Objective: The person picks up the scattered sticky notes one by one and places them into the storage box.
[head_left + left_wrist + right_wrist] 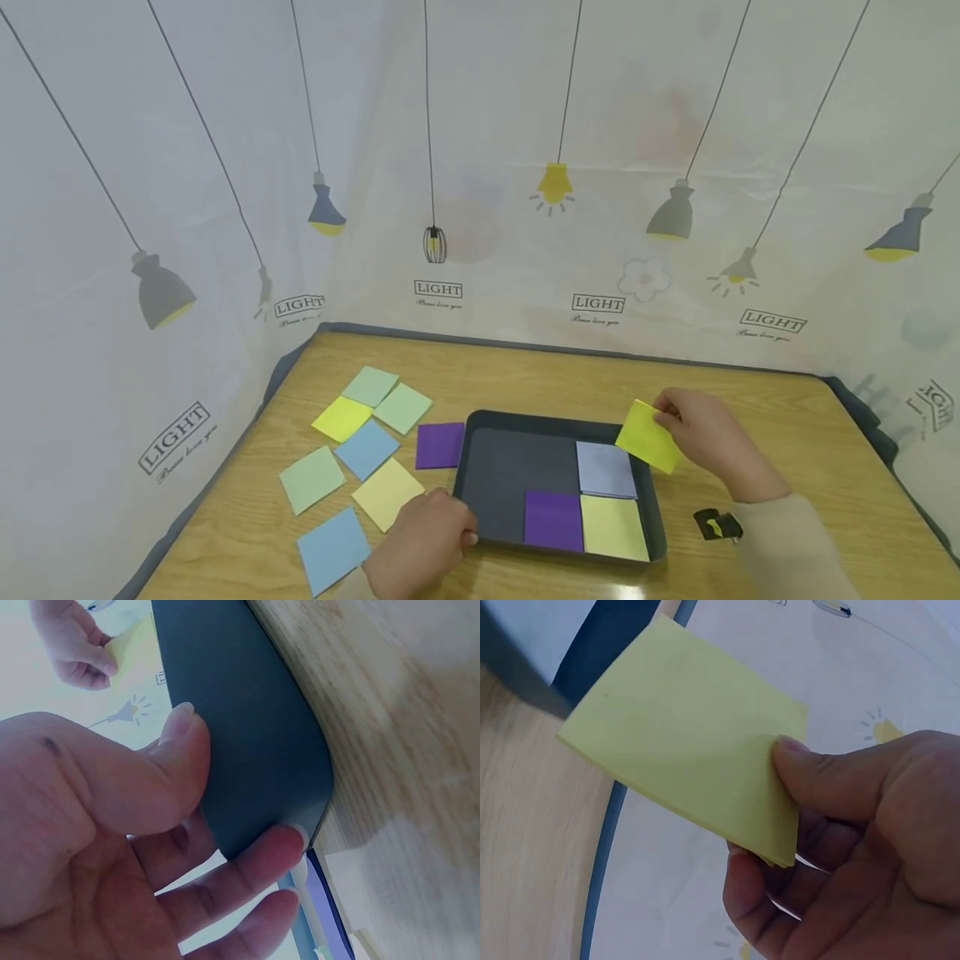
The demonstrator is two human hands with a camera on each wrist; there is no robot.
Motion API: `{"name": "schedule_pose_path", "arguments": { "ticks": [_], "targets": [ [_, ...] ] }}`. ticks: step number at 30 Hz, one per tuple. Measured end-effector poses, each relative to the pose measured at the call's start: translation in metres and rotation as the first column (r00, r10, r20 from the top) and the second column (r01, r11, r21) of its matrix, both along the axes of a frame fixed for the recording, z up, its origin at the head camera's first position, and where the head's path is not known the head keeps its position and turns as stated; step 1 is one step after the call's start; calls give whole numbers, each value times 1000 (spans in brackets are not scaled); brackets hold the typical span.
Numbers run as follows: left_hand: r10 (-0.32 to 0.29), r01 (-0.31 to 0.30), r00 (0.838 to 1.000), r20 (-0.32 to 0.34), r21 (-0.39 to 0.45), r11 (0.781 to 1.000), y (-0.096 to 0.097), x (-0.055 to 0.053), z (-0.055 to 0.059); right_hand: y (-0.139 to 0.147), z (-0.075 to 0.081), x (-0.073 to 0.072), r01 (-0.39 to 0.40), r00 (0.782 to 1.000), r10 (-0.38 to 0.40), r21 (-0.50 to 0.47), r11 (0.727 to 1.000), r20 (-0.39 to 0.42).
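In the head view, my right hand [701,437] pinches a bright yellow sticky note pad [643,437] over the tray's far right corner. The right wrist view shows the thumb on the face of this pad [690,735] and fingers behind it; its edge is several sheets thick. My left hand [426,537] grips the near left corner of a dark grey tray [495,492], thumb at the rim and fingertips around the corner wall [255,735]. Inside the tray lie a lavender pad [606,469], a purple pad [553,521] and a pale yellow pad [615,527], side by side at the right.
Left of the tray lie several loose pads, among them a purple one [439,446], a blue one [333,550], a green one [312,481] and a cream one [387,493]. A small black item [716,525] sits near the right sleeve. A printed curtain [495,350] borders the wooden table [585,383].
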State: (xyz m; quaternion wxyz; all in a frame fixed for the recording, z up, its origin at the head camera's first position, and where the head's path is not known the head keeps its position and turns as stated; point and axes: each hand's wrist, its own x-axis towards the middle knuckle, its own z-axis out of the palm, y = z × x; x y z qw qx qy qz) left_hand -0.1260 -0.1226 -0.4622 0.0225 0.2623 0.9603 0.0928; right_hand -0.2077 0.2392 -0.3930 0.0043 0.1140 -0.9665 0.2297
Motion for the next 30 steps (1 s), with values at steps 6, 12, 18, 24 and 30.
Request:
{"name": "schedule_pose_path", "arguments": {
  "ticks": [6, 12, 18, 24, 30],
  "targets": [
    [7, -7, 1000, 3, 3, 1000, 1, -1, -1, -20, 4, -2, -48, 999, 49, -17, 999, 19],
    [9, -9, 1000, 9, 0, 1000, 0, -1, -1, -38, 0, -7, -98, 994, 99, -38, 995, 42],
    [12, -12, 1000, 14, 1, 1000, 1, 0, -1, -57, -9, -11, -124, 988, 129, -54, 991, 90],
    [15, -15, 1000, 20, 3, 1000, 1, 0, -1, -72, -21, -14, -164, 980, 170, -68, 984, 102],
    [24, -24, 999, 38, 0, 1000, 0, -1, -1, -85, -30, -18, -173, 971, 186, -100, 980, 150]
  ]
}}
